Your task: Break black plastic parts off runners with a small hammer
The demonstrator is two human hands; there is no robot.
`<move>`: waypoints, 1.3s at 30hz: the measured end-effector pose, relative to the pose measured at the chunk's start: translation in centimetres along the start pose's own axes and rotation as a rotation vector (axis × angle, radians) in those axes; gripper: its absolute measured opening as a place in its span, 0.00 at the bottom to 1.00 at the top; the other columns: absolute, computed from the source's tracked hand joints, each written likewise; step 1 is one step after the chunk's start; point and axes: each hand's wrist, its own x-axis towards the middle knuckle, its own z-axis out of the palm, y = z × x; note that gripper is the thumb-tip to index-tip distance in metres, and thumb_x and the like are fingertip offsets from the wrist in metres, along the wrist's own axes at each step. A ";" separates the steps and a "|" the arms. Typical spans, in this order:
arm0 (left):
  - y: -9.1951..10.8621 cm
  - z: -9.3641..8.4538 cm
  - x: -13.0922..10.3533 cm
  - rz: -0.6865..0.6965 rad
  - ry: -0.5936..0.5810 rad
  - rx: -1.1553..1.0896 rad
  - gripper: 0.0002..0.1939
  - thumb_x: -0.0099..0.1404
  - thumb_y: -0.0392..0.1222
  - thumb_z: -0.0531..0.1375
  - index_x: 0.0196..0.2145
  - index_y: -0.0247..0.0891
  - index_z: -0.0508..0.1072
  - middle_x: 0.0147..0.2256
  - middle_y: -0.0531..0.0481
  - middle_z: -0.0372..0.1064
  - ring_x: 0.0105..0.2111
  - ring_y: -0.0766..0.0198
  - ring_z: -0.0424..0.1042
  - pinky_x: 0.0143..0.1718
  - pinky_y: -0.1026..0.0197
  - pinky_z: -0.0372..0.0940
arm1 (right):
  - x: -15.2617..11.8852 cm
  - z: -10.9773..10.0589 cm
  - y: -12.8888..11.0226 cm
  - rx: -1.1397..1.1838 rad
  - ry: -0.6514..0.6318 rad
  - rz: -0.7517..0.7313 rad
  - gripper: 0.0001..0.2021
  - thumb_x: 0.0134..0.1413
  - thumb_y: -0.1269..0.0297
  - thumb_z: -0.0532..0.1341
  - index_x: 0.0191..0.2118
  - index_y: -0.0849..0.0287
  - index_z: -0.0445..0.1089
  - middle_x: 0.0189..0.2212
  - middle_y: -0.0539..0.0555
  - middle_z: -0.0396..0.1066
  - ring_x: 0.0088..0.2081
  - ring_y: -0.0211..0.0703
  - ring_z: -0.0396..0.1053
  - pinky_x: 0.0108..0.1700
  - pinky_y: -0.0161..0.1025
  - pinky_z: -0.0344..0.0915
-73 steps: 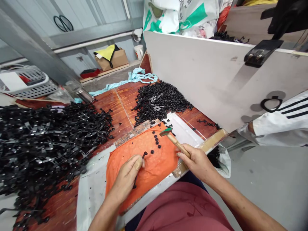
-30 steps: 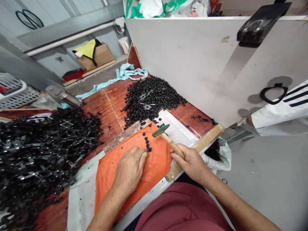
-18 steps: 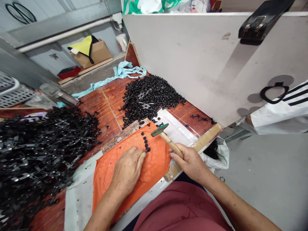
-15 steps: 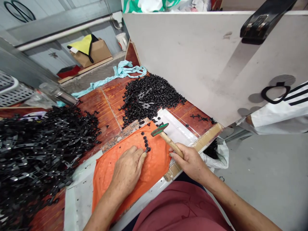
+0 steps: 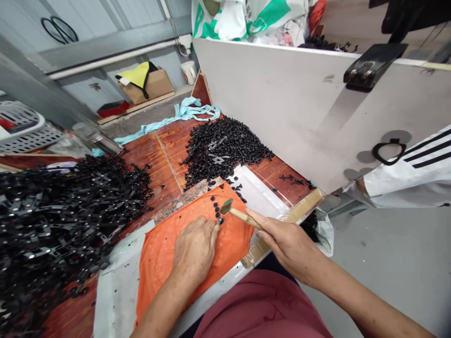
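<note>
One hammer (image 5: 242,215) in right hand (image 5: 289,244)

Legible txt, nos., brands or signs: none that I can read. Partial markings, ref. only: the green-and-white bag (image 5: 268,16), top ctr. of my view, bears green print plus small dark marks near its upper edge, approx. char.-like, too small and creased for me to read. The white mug (image 5: 189,72) bears a small reddish mark, illegible at this res. The white tag (image 5: 124,81) on the yellow cloth (image 5: 136,75) is too small for me to tell whether it carries txt.
</note>
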 end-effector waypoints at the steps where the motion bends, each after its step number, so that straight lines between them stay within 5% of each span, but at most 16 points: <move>1: 0.1 0.1 0.0 -0.006 0.002 0.004 0.20 0.76 0.45 0.45 0.35 0.40 0.74 0.35 0.45 0.70 0.37 0.56 0.71 0.39 0.57 0.60 | -0.2 -0.1 -0.1 -0.032 0.014 -0.007 0.27 0.72 0.65 0.50 0.72 0.46 0.52 0.53 0.56 0.77 0.49 0.49 0.77 0.50 0.42 0.71; 7: 0.1 0.4 -0.2 -0.030 0.000 -0.056 0.20 0.77 0.44 0.45 0.35 0.39 0.74 0.36 0.45 0.71 0.39 0.56 0.73 0.41 0.57 0.61 | 0.0 1.0 0.1 -0.234 -0.051 -0.020 0.26 0.72 0.66 0.50 0.72 0.48 0.53 0.42 0.56 0.81 0.38 0.49 0.79 0.39 0.41 0.72; 12: -0.2 0.5 -0.1 -0.025 -0.006 -0.146 0.21 0.77 0.44 0.44 0.35 0.40 0.73 0.36 0.46 0.71 0.39 0.58 0.73 0.40 0.59 0.60 | 0.4 0.6 -0.7 -0.192 0.002 -0.042 0.27 0.72 0.67 0.49 0.73 0.49 0.50 0.45 0.57 0.80 0.42 0.49 0.79 0.42 0.40 0.71; 16: -0.4 0.5 0.0 -0.026 -0.003 -0.184 0.21 0.77 0.45 0.44 0.35 0.40 0.73 0.36 0.47 0.71 0.39 0.59 0.73 0.39 0.59 0.60 | 0.6 0.4 -1.1 -0.263 -0.132 -0.018 0.27 0.72 0.66 0.50 0.72 0.47 0.53 0.39 0.55 0.80 0.36 0.49 0.79 0.39 0.41 0.71; 29: -0.5 1.5 0.0 -0.022 0.031 -0.144 0.21 0.77 0.44 0.43 0.32 0.41 0.71 0.35 0.49 0.70 0.38 0.58 0.73 0.40 0.58 0.60 | -0.2 1.4 0.0 -0.231 0.060 -0.070 0.28 0.72 0.67 0.48 0.74 0.50 0.48 0.39 0.55 0.80 0.37 0.47 0.78 0.38 0.39 0.70; 34: -0.6 1.8 0.0 0.005 0.062 -0.140 0.21 0.77 0.45 0.43 0.32 0.41 0.71 0.35 0.49 0.70 0.37 0.59 0.72 0.40 0.58 0.60 | 0.3 1.3 -0.2 -0.338 -0.065 -0.032 0.27 0.71 0.68 0.52 0.72 0.53 0.54 0.34 0.55 0.80 0.32 0.49 0.78 0.34 0.39 0.68; 39: -0.7 2.0 0.0 -0.005 0.054 -0.157 0.22 0.77 0.46 0.42 0.32 0.41 0.70 0.34 0.49 0.70 0.37 0.58 0.73 0.38 0.58 0.60 | 0.3 1.2 -0.5 -0.281 -0.002 -0.056 0.28 0.71 0.68 0.51 0.73 0.53 0.51 0.39 0.57 0.80 0.36 0.48 0.78 0.38 0.39 0.68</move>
